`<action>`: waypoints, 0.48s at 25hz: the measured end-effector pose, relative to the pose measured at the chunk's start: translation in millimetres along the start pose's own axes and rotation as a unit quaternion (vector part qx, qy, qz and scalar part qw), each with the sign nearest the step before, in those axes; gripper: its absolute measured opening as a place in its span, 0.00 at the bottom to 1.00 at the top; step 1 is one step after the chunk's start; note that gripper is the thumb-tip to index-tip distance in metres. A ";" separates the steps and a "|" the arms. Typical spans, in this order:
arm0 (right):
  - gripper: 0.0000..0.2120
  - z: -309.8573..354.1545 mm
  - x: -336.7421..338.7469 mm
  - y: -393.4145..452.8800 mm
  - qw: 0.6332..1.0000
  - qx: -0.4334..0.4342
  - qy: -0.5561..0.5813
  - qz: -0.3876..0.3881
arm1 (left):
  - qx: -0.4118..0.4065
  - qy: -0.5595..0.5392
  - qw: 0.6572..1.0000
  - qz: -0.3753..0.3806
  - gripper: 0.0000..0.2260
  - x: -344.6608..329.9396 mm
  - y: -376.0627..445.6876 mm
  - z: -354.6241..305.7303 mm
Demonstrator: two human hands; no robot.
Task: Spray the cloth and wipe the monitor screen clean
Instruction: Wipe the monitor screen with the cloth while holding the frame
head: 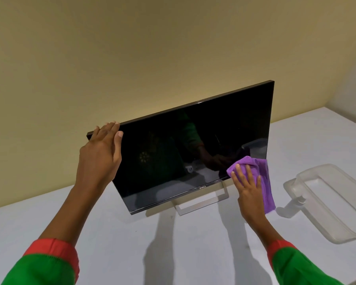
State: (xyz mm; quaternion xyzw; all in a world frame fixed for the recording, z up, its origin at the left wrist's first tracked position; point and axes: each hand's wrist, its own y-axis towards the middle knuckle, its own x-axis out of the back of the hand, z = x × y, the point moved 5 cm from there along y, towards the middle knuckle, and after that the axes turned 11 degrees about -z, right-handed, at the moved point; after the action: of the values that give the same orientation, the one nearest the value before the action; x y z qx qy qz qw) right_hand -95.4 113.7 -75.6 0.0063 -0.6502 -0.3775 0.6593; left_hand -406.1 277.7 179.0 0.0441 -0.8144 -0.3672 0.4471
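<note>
A black monitor (183, 145) with a dark, switched-off screen stands on a silver stand (201, 202) on the white table. My left hand (101, 155) grips the monitor's top left corner, fingers over the upper edge and thumb on the front. My right hand (248, 188) presses a purple cloth (261, 177) flat against the screen's lower right corner. Part of the cloth hangs down past the screen's bottom edge. No spray bottle is clearly visible.
A clear plastic container (333, 202) lies on the white table (111, 243) to the right of the monitor, with a small white object (301, 200) seen through its near side. A beige wall rises right behind the monitor.
</note>
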 end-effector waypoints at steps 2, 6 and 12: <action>0.40 -19.3 -2.2 0.9 0.989 -0.128 0.066 0.013 | 0.004 0.008 1.000 0.008 0.22 -3.4 -0.2 -9.5; 0.33 -41.7 -2.8 11.5 0.969 -0.195 0.151 -0.003 | 0.011 0.017 1.000 0.008 0.19 -6.8 0.2 -22.4; 0.26 -58.3 26.0 28.7 0.844 -0.409 0.339 -0.073 | 0.022 0.000 1.000 0.019 0.19 -17.4 2.6 -43.8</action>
State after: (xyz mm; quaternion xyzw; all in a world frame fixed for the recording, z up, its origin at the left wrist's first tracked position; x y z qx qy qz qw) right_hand -34.4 92.9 -48.0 -0.0891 -0.1709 -0.6304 0.7519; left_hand -361.7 262.0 183.0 0.0384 -0.8227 -0.3410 0.4532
